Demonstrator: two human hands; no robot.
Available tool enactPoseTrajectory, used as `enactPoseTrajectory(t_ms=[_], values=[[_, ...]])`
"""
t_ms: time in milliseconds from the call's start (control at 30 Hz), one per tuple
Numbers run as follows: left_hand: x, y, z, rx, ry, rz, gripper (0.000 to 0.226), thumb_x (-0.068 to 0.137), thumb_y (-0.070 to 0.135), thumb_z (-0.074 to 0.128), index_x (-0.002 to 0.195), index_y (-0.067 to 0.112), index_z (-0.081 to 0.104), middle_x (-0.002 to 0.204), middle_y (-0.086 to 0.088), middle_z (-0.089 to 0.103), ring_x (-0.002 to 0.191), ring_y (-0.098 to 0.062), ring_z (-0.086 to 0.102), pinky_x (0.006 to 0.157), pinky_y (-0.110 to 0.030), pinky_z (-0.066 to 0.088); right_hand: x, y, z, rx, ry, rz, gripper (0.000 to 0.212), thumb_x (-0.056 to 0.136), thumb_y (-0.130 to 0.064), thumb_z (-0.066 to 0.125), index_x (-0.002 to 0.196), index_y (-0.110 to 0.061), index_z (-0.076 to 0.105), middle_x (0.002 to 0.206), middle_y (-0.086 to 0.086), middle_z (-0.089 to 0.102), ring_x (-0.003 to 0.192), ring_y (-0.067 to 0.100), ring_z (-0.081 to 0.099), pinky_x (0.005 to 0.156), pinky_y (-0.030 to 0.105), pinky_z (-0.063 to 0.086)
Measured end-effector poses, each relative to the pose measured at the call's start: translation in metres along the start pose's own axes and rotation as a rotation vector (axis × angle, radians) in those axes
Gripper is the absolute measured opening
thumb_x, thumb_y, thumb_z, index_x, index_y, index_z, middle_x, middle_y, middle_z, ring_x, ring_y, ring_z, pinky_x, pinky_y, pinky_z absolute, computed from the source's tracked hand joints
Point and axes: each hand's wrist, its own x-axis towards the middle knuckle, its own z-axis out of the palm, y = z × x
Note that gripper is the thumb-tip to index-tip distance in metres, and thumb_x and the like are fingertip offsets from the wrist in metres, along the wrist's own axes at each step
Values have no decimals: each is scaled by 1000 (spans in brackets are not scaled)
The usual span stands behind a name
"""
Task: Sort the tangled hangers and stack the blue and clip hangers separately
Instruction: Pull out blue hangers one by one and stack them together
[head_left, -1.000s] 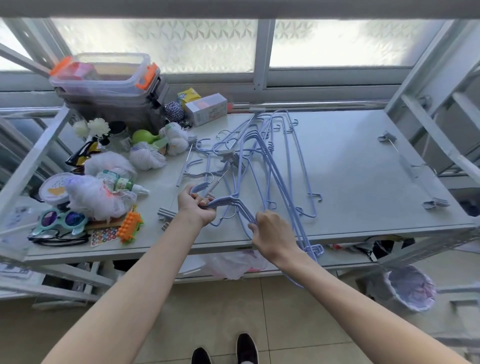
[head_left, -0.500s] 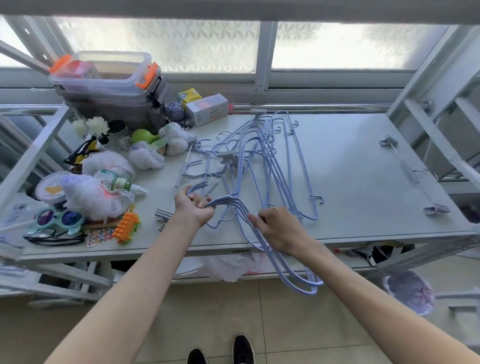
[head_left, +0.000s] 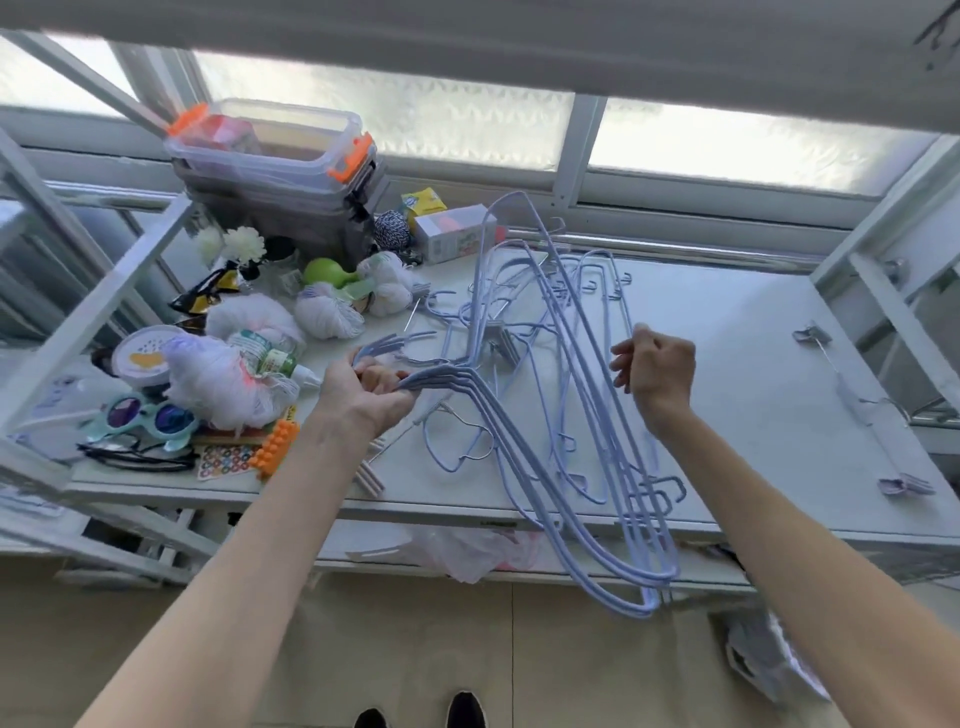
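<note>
A bunch of several blue hangers (head_left: 566, 410) is lifted off the grey table (head_left: 748, 374), its far shoulders raised toward the window and its near shoulders hanging past the front edge. My left hand (head_left: 366, 387) grips the gathered necks and hooks at the middle left. My right hand (head_left: 655, 366) pinches the thin bottom bar of one hanger to the right. More blue hangers and a clip hanger (head_left: 498, 340) lie tangled on the table under the bunch. Another clip hanger (head_left: 857, 405) lies alone at the right edge.
Clutter fills the table's left end: stacked clear storage boxes (head_left: 275, 156), white mesh sponges (head_left: 218, 374), a small bottle (head_left: 270, 356), sunglasses (head_left: 143, 415), an orange toy (head_left: 275, 447). A metal frame (head_left: 88, 306) stands at left. A plastic bag (head_left: 467, 551) hangs under the table.
Both hands have raised the bunch of blue hangers off the table. My right hand moved up and to the right, from the hangers' near shoulder to a bottom bar.
</note>
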Motion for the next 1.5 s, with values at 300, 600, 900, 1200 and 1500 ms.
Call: enactPoseTrajectory(t_ms=[300, 600, 900, 1200, 1500], values=[[-31, 71, -17, -64, 35, 131, 66, 102, 32, 36, 38, 18, 26, 33, 6, 13, 29, -11, 10, 44, -15, 33, 22, -18, 98, -380, -264, -59, 30, 81, -14, 57, 67, 11, 66, 58, 17, 63, 38, 19, 59, 42, 26, 48], [-46, 94, -38, -157, 61, 141, 63, 100, 35, 39, 41, 20, 23, 33, 7, 15, 31, -10, 11, 47, -14, 39, 29, -28, 162, -581, -320, 15, 27, 84, -29, 64, 85, -4, 52, 84, 13, 57, 74, 28, 54, 59, 31, 40], [-49, 96, -43, -89, 61, 133, 63, 97, 32, 45, 38, 18, 27, 32, 6, 15, 27, -11, 11, 59, -15, 33, 18, -30, 171, -479, -148, 51, 9, 89, -14, 50, 86, -5, 52, 89, 14, 53, 82, 30, 54, 70, 35, 44], [-41, 87, -38, -74, 37, 42, 68, 100, 33, 39, 35, 18, 27, 32, 6, 14, 29, -12, 10, 51, -22, 32, -15, -26, 133, -508, -63, -124, 43, 92, -11, 46, 51, -11, 34, 51, 4, 37, 51, 23, 40, 55, 31, 29], [-40, 42, -18, 92, -33, -77, 65, 98, 25, 37, 34, 19, 24, 32, 6, 11, 28, -13, 9, 51, -22, 31, -26, -9, 38, -452, 47, -115, 31, 90, -14, 52, 60, -7, 50, 58, 6, 48, 65, 26, 47, 61, 31, 36]])
